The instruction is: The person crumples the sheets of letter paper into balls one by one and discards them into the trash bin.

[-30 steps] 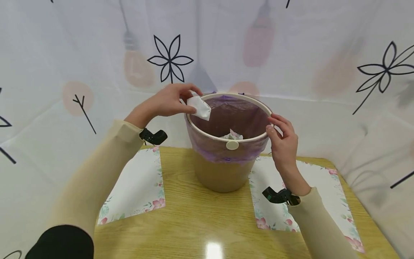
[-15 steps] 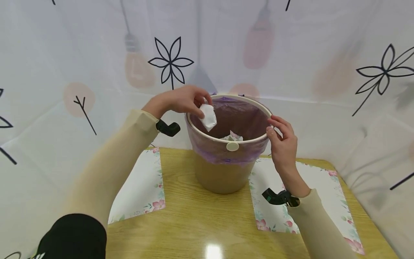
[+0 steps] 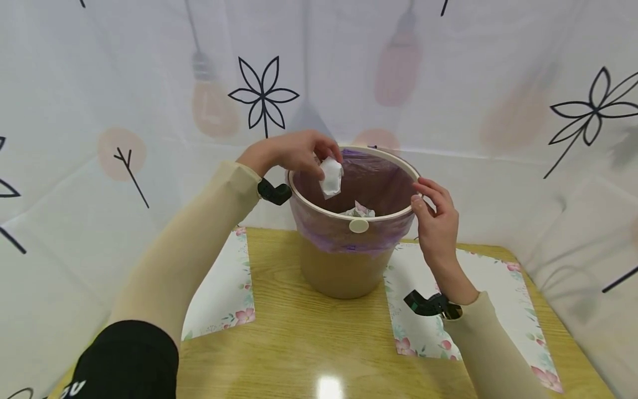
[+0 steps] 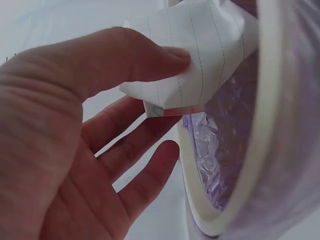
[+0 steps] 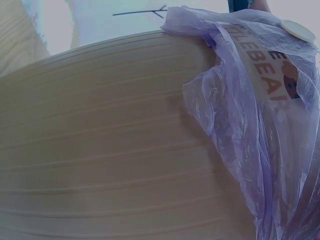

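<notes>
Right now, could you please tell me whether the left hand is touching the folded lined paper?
Touching: in the left wrist view, the left hand has its thumb laid across the folded lined paper.

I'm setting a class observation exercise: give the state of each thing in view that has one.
Bin, upright, uncovered
Purple liner, folded over the rim
White paper, creased, at the bin's mouth
Left hand, pinching white paper
Right hand, holding the rim
Flowered scrap, crumpled, inside the bin
Left sheet, flat
Right sheet, flat

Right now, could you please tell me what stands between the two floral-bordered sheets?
The bin stands on the tabletop between the left sheet and the right sheet, as the head view shows.
</notes>
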A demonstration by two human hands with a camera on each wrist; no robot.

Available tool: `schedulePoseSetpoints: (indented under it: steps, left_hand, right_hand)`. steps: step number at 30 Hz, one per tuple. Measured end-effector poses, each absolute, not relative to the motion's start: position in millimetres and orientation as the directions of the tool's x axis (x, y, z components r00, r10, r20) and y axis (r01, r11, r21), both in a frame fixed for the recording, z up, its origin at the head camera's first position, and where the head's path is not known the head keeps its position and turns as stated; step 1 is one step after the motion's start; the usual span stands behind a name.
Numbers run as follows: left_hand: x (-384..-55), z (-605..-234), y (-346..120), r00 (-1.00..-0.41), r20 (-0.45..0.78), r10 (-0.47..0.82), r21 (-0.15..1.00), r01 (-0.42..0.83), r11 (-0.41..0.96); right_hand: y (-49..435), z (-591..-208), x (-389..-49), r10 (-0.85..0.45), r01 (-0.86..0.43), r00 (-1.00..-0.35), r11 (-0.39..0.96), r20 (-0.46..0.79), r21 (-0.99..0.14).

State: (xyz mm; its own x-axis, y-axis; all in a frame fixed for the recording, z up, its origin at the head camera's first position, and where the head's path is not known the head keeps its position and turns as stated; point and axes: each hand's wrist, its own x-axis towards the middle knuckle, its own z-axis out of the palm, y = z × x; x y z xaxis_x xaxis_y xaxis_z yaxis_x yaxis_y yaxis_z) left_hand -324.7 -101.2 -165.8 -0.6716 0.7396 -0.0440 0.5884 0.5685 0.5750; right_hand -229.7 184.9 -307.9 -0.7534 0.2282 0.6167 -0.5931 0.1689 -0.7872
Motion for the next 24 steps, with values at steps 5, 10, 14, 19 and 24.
schedulePoseSetpoints:
  steps: [5, 10, 14, 19, 24]
  left_hand:
    - [-327, -164, -98, -0.654, -0.011, 0.756, 0.560, 0.623, 0.547]
    - [-327, -165, -98, -0.643, 0.016, 0.765, 0.561, 0.639, 0.525]
    - [-326, -167, -102, -0.639, 0.023, 0.769, 0.562, 0.645, 0.518]
    - [-323, -169, -110, -0.635, 0.017, 0.772, 0.574, 0.639, 0.512]
    - [-316, -171, -122, -0.635, 0.039, 0.771, 0.588, 0.638, 0.496]
  right_hand:
    - [184, -308, -229, 0.226, -0.588, -0.755, 0.183, 0.616, -0.788]
    - [184, -308, -229, 0.228, -0.584, -0.755, 0.190, 0.614, -0.789]
    - [185, -307, -229, 0.225, -0.581, -0.757, 0.195, 0.613, -0.790]
    - [185, -307, -229, 0.224, -0.581, -0.759, 0.193, 0.612, -0.791]
    - [186, -309, -230, 0.226, -0.582, -0.755, 0.199, 0.615, -0.788]
